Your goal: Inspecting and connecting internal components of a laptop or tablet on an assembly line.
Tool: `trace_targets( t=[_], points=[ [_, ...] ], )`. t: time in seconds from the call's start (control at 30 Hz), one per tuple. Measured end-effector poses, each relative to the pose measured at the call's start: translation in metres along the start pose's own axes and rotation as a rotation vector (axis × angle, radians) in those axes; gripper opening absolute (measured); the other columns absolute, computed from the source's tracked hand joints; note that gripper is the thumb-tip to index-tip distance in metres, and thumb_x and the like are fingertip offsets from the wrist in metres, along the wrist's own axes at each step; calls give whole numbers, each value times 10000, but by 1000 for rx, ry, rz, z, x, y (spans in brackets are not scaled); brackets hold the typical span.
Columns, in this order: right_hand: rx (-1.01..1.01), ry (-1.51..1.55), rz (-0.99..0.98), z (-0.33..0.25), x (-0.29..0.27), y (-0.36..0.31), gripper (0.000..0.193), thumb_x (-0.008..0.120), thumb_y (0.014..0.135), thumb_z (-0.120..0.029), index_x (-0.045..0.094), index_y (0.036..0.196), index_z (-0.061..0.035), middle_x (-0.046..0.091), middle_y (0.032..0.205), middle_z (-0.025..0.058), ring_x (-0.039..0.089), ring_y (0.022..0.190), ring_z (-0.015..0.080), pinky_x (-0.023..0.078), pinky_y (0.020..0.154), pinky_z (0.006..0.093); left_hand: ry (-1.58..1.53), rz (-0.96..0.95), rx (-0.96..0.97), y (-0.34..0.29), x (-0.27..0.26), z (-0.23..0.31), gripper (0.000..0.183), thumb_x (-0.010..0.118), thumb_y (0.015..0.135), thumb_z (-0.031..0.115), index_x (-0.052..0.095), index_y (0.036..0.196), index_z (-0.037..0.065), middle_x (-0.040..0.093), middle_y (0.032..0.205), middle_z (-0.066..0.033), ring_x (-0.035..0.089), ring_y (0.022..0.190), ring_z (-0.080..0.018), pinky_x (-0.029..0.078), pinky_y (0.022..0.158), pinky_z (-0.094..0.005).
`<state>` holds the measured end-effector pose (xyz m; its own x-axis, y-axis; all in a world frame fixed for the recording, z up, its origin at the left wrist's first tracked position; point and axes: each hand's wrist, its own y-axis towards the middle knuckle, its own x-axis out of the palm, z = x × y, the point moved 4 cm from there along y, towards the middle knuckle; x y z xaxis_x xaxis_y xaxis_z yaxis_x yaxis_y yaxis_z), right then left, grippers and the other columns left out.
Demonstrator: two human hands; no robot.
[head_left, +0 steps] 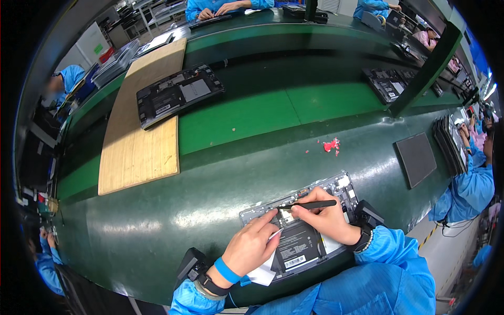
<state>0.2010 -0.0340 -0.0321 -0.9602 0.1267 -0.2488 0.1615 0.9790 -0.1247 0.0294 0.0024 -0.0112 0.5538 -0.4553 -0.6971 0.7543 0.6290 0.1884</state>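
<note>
An opened laptop base (340, 185) lies at an angle on the bench in front of me, its black battery (296, 244) and circuit boards exposed. My right hand (328, 223) pinches black tweezers (317, 204), their tip at the boards near the far edge. My left hand (249, 247), wearing a blue wrist strap (227, 270), reaches over the left part of the base. Its index fingertip touches down close to the tweezer tip, while the curled fingers hold a white sheet (262, 273). Whatever small part lies under the tips is hidden.
Red scraps (331, 146) lie beyond the base. Another opened laptop base (181, 93) rests on a wooden board (142, 152) across the green conveyor. To the right are a dark flat panel (416, 159), a stack of panels (450, 144) and a green post (428, 71). Co-workers sit around.
</note>
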Motion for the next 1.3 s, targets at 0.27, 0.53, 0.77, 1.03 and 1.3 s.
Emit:
trace_targets(
  t=[0.27,0.53,0.77,1.03,1.3],
  points=[
    [-90,112,130,9,1,-1,171,689,766,-155,579,807,-31,631,745,15,547,608,19,436,504,181,-34,38,-13,-2,0,-3,103,628,739,77,592,806,8,571,1093,-154,604,861,-302,494,738,-344],
    [-35,-33,12,-1,-4,-1,134,609,815,-37,495,864,14,626,829,89,622,787,119,514,688,233,79,-42,34,7,2,6,94,605,754,103,586,801,23,558,1120,-137,604,846,-302,502,711,-350],
    [-93,237,157,-7,-41,1,190,622,809,-43,509,949,18,613,849,78,599,753,96,490,666,220,189,-197,-24,14,0,7,112,563,774,145,586,798,38,532,1152,-116,607,810,-294,513,658,-368],
    [23,277,74,8,-47,10,170,616,817,-65,520,929,21,623,823,81,625,768,125,490,632,212,-488,44,-104,-12,-5,-12,86,595,780,42,612,859,14,614,992,-112,604,846,-212,469,764,-295],
    [13,192,80,10,-45,18,151,621,811,-70,531,887,24,625,778,88,625,725,116,492,626,213,-861,321,-439,-38,-8,-43,103,588,824,81,606,866,-12,608,850,-29,528,752,-70,425,664,-210]
  ],
)
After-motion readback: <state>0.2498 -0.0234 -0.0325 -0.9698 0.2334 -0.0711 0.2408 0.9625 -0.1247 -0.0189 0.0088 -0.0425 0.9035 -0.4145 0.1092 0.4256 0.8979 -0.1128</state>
